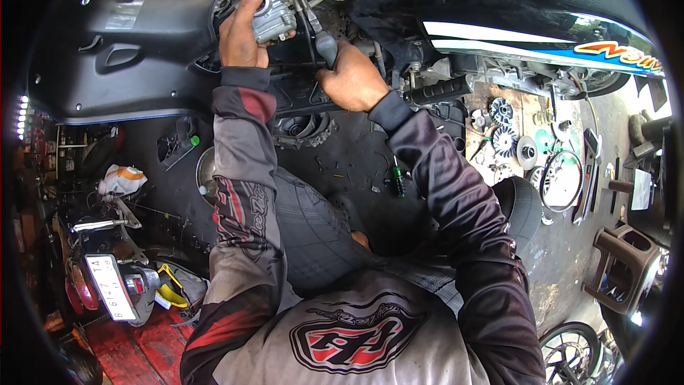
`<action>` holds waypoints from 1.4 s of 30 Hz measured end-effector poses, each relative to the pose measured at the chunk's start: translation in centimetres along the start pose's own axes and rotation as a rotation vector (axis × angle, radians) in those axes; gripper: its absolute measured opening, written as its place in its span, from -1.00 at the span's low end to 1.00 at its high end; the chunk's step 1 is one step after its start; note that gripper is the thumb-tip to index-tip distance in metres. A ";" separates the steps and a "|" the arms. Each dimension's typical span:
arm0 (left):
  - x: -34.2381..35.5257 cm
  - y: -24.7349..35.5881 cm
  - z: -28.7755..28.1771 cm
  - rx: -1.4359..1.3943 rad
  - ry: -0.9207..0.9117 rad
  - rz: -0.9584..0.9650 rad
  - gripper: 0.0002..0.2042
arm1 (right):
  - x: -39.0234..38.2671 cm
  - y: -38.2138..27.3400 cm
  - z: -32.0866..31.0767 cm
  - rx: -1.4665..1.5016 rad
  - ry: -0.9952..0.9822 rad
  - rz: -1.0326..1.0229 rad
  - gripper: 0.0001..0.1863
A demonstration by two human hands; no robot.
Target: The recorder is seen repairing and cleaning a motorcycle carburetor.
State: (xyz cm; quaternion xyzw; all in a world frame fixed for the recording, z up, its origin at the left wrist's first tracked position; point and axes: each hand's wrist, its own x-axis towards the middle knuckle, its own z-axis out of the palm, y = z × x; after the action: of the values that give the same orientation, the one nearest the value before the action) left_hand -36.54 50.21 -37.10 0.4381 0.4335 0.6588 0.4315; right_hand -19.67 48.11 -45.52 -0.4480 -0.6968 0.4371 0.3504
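Near the top of the head view, my left hand point(244, 33) grips a silver metal carburetor point(273, 23), thumb across its face. Just to the right, my right hand point(352, 80) is closed around a grey, rounded piece point(326, 48) with a slim metal shaft running up beside the carburetor. Whether it is a tool handle or a rubber boot, I cannot tell. Both hands are over the opened middle of a black scooter point(107, 50), among its hoses and metal parts.
A green screwdriver point(397, 180) lies on the dark floor below my right forearm. Pulley parts point(504, 140) and a drive belt point(563, 182) lie at the right, near a brown plastic stool point(624, 267). A red wooden surface point(135, 349) is at lower left.
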 end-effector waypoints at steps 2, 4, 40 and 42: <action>-0.1 0.3 0.2 0.006 0.001 -0.016 -0.61 | -0.1 0.3 0.2 0.007 0.010 -0.020 -0.51; 0.1 0.5 0.1 0.010 0.003 -0.029 -0.62 | 0.0 0.6 0.3 0.012 0.020 -0.042 -0.50; -0.4 -0.6 -1.4 0.233 -0.119 0.212 -0.54 | 0.5 -1.6 -0.7 0.099 -0.025 0.062 -0.58; -0.4 -0.7 -1.8 0.259 -0.134 0.217 -0.55 | 0.4 -2.2 -1.0 0.133 -0.053 0.145 -0.60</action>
State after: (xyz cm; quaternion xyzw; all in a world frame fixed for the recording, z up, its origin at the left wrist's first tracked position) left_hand -37.98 49.66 -38.26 0.5769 0.4351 0.6097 0.3257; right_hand -19.66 48.32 -43.13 -0.4613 -0.6408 0.5185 0.3281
